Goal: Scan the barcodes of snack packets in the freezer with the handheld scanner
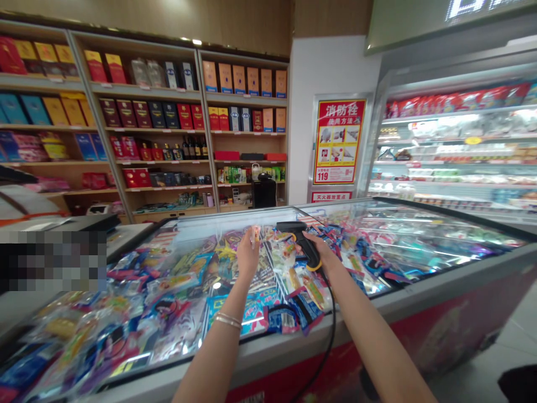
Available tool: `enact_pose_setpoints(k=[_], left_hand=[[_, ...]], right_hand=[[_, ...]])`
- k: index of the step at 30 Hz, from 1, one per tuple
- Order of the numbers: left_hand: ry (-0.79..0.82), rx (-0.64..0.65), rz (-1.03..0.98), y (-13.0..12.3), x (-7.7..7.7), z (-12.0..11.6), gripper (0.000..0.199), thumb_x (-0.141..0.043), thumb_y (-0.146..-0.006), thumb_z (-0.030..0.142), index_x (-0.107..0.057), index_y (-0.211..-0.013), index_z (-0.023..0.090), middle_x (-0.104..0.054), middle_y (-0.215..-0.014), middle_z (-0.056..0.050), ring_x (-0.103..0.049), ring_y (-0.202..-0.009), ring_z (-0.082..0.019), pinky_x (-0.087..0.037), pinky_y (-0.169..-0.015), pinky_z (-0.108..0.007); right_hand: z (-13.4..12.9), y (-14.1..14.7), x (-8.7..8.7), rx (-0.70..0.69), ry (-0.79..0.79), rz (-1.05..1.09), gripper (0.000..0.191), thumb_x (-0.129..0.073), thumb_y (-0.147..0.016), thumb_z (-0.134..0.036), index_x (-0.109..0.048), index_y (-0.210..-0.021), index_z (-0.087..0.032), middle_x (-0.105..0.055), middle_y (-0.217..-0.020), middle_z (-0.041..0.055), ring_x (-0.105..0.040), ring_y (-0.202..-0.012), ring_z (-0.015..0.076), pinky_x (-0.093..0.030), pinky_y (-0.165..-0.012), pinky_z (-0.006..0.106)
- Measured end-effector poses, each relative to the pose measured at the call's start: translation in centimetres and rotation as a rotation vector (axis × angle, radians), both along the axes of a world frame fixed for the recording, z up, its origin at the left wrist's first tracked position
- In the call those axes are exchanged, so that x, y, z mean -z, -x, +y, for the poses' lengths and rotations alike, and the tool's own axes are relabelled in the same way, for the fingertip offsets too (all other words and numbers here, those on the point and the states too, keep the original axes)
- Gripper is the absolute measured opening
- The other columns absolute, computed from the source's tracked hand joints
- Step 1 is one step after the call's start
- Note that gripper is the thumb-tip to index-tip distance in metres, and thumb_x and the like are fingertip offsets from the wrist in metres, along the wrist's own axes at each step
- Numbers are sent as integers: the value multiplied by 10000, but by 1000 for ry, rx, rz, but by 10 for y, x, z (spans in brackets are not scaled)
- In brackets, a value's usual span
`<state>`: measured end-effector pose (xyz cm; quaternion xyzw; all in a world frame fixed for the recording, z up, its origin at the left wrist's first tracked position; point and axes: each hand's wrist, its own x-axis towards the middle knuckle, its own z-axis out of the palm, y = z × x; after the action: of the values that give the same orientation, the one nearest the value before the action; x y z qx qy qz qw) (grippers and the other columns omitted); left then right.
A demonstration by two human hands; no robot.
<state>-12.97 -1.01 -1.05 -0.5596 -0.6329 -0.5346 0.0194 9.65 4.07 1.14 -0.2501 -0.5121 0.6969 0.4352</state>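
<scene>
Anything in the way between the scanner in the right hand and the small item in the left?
Nothing visible. The gap between the scanner and the small item in the left hand looks open; packaged goods show only beyond it.

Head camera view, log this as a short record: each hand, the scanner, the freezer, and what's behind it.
Left hand: raised, holding a small item, label unreadable
Left wrist: bracelet
Right hand: gripping the handle of the scanner
Scanner: black with yellow trim, head toward left hand, cable hanging down
Freezer: many colorful packets spread across it
Behind: shelves of boxes and bottles, red poster
</scene>
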Motion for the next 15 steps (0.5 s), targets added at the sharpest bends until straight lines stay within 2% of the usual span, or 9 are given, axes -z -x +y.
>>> enact_pose_setpoints(k=[4,9,12,15], left_hand=[[-9,-1,10,1,0,0,482,-556,-825,207,-500,-1303,233,-655,-1175,-82,-624,-1034,-220,-464,-893,-314],[2,15,1,-3,-2,-1,485,-548,-821,184,-491,-1302,205,-638,-1217,-99,-618,-1059,-225,-459,-911,-319],[-16,-7,-9,2,-15,-10,490,-538,-818,159,-478,-1301,222,-632,-1238,-85,-603,-1100,-213,-447,-931,-311],[-22,-108,-56,26,-39,-29,559,-541,-830,192,-383,-1366,225,-651,-1207,-87,-646,-1000,-207,-463,-871,-303]], right_hand=[[2,0,3,-3,-28,3,261,-680,-733,-380,-666,-796,-127,-618,-530,28,-535,-441,131,-430,-451,227],[4,0,2,8,-32,19,284,-646,-748,-419,-645,-792,-138,-610,-538,30,-527,-437,137,-432,-443,239],[1,-2,-8,22,-40,63,304,-612,-770,-444,-636,-827,-146,-588,-533,21,-508,-423,138,-407,-410,236],[-9,1,-23,14,-33,88,337,-576,-790,-467,-640,-879,-148,-551,-523,9,-481,-420,140,-375,-373,231]])
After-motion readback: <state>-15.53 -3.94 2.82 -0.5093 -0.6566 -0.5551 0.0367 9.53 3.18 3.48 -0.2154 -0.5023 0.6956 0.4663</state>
